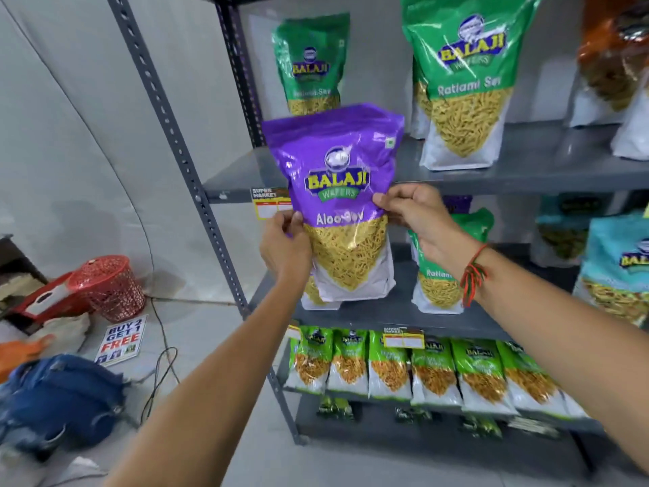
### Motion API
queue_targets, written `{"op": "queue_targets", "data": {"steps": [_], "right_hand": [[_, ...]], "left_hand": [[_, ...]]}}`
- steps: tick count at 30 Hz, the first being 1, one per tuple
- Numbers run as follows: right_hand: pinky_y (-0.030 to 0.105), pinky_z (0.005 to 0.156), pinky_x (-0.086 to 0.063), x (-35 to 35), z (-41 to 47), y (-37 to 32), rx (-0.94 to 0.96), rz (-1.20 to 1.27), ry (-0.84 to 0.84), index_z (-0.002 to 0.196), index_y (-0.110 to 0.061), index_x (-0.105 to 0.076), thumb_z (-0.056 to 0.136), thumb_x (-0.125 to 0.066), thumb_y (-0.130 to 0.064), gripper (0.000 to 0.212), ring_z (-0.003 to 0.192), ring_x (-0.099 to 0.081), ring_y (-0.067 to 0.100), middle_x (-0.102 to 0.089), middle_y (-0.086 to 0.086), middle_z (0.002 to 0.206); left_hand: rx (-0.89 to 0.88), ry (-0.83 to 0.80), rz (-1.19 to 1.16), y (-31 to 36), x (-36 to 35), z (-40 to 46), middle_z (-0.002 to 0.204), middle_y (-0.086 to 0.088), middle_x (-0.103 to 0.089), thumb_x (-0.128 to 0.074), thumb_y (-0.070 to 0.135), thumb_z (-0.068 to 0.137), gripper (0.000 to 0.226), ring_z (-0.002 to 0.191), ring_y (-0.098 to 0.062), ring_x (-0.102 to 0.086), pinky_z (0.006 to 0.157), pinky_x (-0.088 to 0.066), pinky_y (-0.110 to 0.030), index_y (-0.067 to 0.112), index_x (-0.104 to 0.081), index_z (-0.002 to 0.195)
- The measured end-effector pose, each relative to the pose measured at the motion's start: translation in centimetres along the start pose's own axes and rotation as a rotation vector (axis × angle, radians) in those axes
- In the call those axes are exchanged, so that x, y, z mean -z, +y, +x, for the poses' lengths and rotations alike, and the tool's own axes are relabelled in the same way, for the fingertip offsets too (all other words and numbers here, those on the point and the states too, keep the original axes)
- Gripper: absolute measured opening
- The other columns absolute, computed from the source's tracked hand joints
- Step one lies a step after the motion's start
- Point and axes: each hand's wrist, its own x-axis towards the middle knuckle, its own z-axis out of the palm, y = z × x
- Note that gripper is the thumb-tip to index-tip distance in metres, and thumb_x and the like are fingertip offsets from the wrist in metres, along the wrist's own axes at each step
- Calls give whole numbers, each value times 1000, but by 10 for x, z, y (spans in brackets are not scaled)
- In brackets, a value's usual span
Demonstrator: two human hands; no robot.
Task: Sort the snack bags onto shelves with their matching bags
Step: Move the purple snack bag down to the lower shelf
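I hold a purple Aloo Sev bag (342,191) upright in front of the grey metal rack, at the left end of its middle shelf (393,312). My left hand (284,244) grips the bag's left edge and my right hand (418,219) grips its right edge. Behind it on that shelf another bag's lower corner (318,297) shows. A green Ratlami Sev bag (446,272) stands to the right, partly behind my right wrist. On the upper shelf (526,170) stand two green Ratlami Sev bags, one at the back left (310,65), one large at the centre (463,82).
Light blue bags (621,265) stand at the right of the middle shelf, orange-topped bags (614,58) at the upper right. A row of small green packets (421,367) fills the lower shelf. On the floor left lie a red basket (109,286), a blue backpack (59,398), a sign (121,339) and cables.
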Motion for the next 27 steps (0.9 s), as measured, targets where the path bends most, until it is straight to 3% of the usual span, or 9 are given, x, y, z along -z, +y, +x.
{"op": "queue_targets", "data": {"steps": [2,7,11,16,21,24,27], "right_hand": [[25,73,-50,7,-3,27,-56,-43,24,68,-14,-63,79,-71,-9,15,74,-59,18,-67,9,78],[15,55,-42,26,13,103,-197,-172,94,71,-15,-63,80,-70,-12,13,63,-55,10,-66,2,71],[28,65,-47,39,37,152,-268,-319,157,69,-12,-62,82,-70,-17,15,67,-57,16,-64,3,70],[13,46,-35,47,61,190,-273,-429,235,62,-13,-55,83,-69,-19,26,57,-50,12,-56,-2,58],[29,53,-41,46,70,213,-301,-454,246,61,-13,-52,83,-69,-23,30,60,-54,16,-58,-3,59],[46,71,-59,48,71,222,-318,-402,233,66,-10,-57,84,-69,-24,25,72,-67,23,-68,5,70],[54,79,-58,50,68,222,-336,-347,208,77,-10,-62,84,-68,-25,18,82,-70,27,-72,7,80]], "left_hand": [[69,-42,14,-23,-9,-16,94,-8,-71,-56,30,92,17,86,-26,-63,74,-42,-30,17,-65,94],[198,-134,154,-75,-49,-37,91,-10,-74,-57,29,90,16,87,-31,-66,72,-41,-30,20,-70,91],[251,-198,247,-109,-85,-44,90,-16,-73,-55,29,92,19,87,-36,-65,69,-40,-33,16,-70,92],[301,-205,247,-130,-123,-44,87,-13,-72,-54,26,92,20,82,-34,-64,64,-35,-30,15,-69,88],[313,-182,319,-143,-140,-40,91,-10,-71,-50,26,95,25,76,-26,-57,64,-34,-30,13,-69,87],[313,-201,327,-147,-140,-41,90,-10,-71,-48,28,96,27,74,-24,-55,63,-34,-29,13,-69,89],[389,-200,237,-143,-136,-42,93,-7,-73,-53,32,94,23,80,-26,-62,69,-42,-32,15,-68,96]]}}
